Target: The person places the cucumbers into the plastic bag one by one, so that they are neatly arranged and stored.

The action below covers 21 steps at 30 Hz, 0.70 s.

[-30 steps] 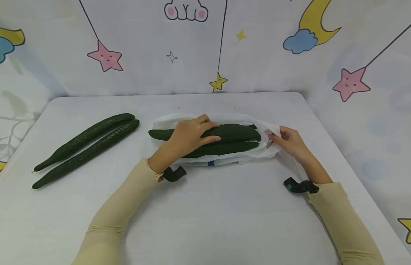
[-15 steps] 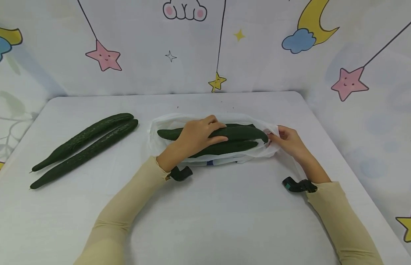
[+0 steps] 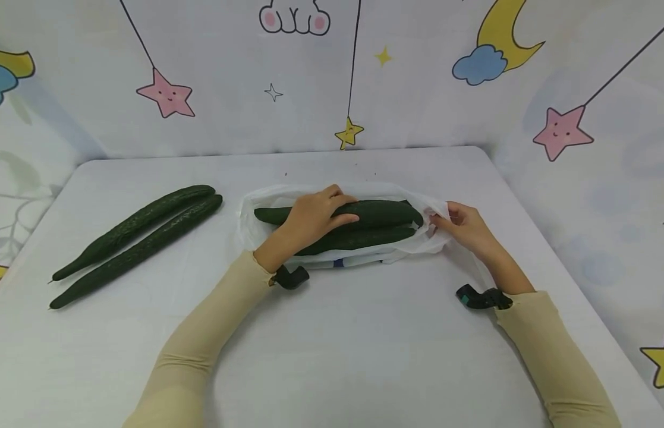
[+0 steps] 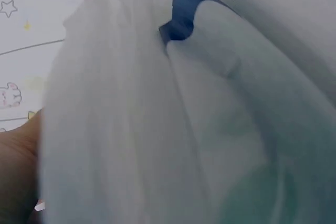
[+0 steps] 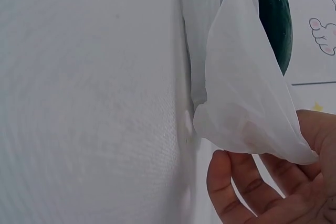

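Observation:
A white plastic bag [image 3: 436,242] lies on its side, mouth spread wide. Inside it, a dark green cucumber [image 3: 382,213] rests above another cucumber [image 3: 358,239]. My left hand [image 3: 309,221] grips the upper one from above, thumb on the near side and fingers reaching over the far side. Bag film [image 4: 121,119] covers most of the left wrist view and hides that grip. At the right end, my right hand [image 3: 467,227] pinches the bag's edge; in the right wrist view the film [image 5: 241,82] hangs between thumb and fingers [image 5: 257,187].
Two more cucumbers, one farther [image 3: 136,223] and one nearer [image 3: 139,252], lie slantwise side by side on the left of the white table [image 3: 364,356]. A patterned cloth wall [image 3: 224,77] stands behind the table's far edge.
The left hand and upper cucumber moved right, then slightly back left; the cucumber now lies lower against the other one, within the bag. The right hand keeps its hold on the edge.

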### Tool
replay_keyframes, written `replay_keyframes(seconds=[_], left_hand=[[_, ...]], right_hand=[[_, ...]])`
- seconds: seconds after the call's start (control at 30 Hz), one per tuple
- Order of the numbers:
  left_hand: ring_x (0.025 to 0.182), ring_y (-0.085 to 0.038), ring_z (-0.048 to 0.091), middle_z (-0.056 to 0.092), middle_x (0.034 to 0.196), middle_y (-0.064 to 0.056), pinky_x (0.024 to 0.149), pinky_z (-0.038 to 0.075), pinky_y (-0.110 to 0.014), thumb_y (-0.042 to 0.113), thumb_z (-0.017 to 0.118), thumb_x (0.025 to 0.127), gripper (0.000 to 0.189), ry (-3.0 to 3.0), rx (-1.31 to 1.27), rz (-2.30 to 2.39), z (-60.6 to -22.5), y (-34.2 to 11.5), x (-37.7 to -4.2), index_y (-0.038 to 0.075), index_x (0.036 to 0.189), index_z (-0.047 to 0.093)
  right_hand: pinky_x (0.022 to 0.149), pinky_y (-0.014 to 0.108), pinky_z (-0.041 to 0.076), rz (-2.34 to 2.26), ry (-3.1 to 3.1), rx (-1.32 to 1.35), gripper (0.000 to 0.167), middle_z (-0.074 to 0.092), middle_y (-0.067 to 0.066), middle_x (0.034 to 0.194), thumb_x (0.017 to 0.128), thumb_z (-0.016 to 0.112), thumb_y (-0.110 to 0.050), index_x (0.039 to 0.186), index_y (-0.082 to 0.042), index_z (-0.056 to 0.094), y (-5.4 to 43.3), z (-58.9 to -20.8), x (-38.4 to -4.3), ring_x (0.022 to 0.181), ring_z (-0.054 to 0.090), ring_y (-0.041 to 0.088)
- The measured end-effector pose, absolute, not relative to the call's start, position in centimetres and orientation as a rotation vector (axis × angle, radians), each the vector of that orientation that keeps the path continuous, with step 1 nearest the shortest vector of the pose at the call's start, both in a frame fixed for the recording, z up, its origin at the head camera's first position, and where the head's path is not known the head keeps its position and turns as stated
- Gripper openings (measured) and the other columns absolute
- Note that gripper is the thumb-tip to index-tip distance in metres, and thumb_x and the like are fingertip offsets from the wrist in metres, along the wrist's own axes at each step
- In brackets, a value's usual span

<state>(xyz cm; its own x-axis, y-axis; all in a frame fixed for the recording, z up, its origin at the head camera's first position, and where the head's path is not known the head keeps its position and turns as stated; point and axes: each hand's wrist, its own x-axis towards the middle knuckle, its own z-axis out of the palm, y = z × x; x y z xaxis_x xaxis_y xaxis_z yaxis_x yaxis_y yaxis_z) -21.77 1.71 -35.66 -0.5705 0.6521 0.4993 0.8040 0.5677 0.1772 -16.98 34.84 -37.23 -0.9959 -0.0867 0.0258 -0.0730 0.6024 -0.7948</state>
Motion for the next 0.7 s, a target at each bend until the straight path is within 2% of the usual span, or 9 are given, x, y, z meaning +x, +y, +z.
replay_keyframes(seconds=[0.47, 0.7], left_hand=[[0.079, -0.022, 0.068, 0.069, 0.107, -0.009, 0.059, 0.052, -0.032, 0.038, 0.063, 0.093, 0.040, -2.638, -1.027, -0.589, -36.3, 2.0, -22.8, 0.010, 0.121, 0.069], [0.095, -0.024, 0.068, 0.070, 0.112, -0.009, 0.070, 0.056, -0.036, 0.038, 0.060, 0.095, 0.040, -2.736, -0.966, -0.615, -36.4, 2.2, -23.4, 0.011, 0.123, 0.068]], right_hand=[[0.073, 0.014, 0.048, -1.392, 2.781, -0.131, 0.033, 0.062, 0.001, 0.105, 0.097, 0.061, -0.015, 0.120, 0.008, 0.060, 35.0, -37.3, -17.1, 0.084, 0.059, 0.000], [0.073, 0.013, 0.048, -1.363, 2.787, -0.115, 0.033, 0.061, 0.010, 0.110, 0.097, 0.062, -0.016, 0.122, 0.007, 0.059, 35.0, -37.2, -17.1, 0.085, 0.058, 0.001]])
